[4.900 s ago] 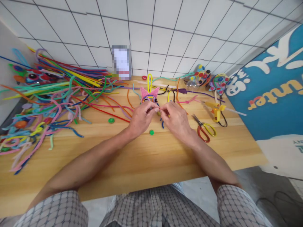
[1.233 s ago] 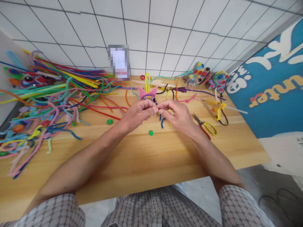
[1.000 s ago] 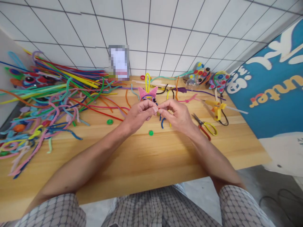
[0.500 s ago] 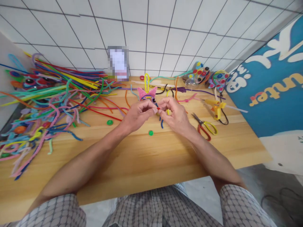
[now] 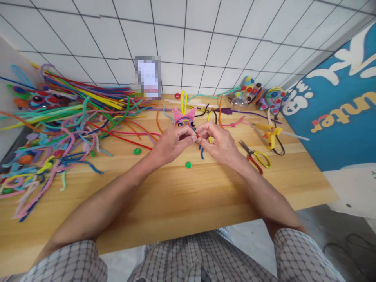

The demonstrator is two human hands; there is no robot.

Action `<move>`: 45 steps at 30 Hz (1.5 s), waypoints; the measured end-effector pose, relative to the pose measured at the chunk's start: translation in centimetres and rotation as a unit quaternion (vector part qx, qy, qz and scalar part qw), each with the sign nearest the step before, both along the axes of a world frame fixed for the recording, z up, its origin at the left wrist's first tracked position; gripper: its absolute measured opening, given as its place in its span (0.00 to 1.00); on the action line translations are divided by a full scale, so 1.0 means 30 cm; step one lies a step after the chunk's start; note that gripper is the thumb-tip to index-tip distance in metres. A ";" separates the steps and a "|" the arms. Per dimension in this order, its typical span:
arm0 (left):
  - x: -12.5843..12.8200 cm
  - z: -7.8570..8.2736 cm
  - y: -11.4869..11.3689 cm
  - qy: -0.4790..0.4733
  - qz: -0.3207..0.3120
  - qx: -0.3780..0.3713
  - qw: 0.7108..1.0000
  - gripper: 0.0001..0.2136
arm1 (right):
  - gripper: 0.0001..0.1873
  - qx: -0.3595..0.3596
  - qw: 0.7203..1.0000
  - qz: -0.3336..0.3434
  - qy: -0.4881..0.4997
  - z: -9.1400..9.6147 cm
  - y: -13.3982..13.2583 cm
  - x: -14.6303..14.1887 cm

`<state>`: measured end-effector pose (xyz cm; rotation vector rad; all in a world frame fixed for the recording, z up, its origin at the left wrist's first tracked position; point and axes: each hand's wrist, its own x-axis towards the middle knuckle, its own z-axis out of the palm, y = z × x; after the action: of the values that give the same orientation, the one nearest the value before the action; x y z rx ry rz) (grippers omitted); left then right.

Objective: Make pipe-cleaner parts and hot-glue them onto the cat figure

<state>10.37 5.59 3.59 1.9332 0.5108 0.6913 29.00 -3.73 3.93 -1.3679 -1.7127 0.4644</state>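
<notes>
Fingertips of my left hand (image 5: pixel 174 143) and my right hand (image 5: pixel 219 143) meet in a pinch around a small red piece (image 5: pixel 197 136). Most of that piece is hidden by the fingers, so its kind is unclear. Just behind my hands lies a pink cat-like pipe-cleaner figure (image 5: pixel 185 114) with pointed ears, dark eyes and a yellow loop (image 5: pixel 183 102) on top; its lower part is covered by my hands. Blue pipe-cleaner ends (image 5: pixel 202 153) stick out below. On the wood nearer to me sits a green bottle cap (image 5: pixel 188 165), with another green cap (image 5: pixel 137 151) left of it.
Heaps of coloured pipe cleaners (image 5: pixel 67 145) cover the table's left side. Scissors (image 5: pixel 255 156) and a yellow glue gun (image 5: pixel 270 135) lie to the right. Decorated figures (image 5: pixel 273 100) stand at the back right, and a blurred phone-like object (image 5: pixel 148 77) leans against the tiled wall.
The view has shifted very slightly. A little more of the pink figure's face shows above my hands, which keep their pinch on the red piece.
</notes>
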 end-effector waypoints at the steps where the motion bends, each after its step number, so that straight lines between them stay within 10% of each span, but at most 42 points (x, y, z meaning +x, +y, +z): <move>1: 0.001 0.000 -0.001 -0.003 0.004 0.010 1.000 0.08 | 0.05 0.001 1.000 0.001 0.007 0.000 0.001 -0.001; 13: 0.013 -0.035 -0.016 0.020 0.023 0.100 0.994 0.07 | 0.06 0.012 0.999 -0.033 -0.039 -0.034 0.005 -0.009; 25: 0.038 0.000 -0.035 -0.055 -0.009 -0.151 0.987 0.11 | 0.09 0.034 0.986 -0.065 0.148 -0.047 0.013 -0.029; 41: -0.042 0.045 -0.327 -0.134 0.128 -0.005 0.983 0.10 | 0.06 0.082 0.989 0.004 0.121 0.048 -0.194 -0.126; 45: -0.053 0.056 -0.382 -0.155 0.137 -0.091 0.974 0.13 | 0.10 0.077 0.980 -0.030 0.181 0.035 -0.279 -0.124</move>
<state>8.78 -5.86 5.25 1.5617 0.6270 1.0650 25.27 -12.09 4.98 -1.1397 -1.3762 0.5012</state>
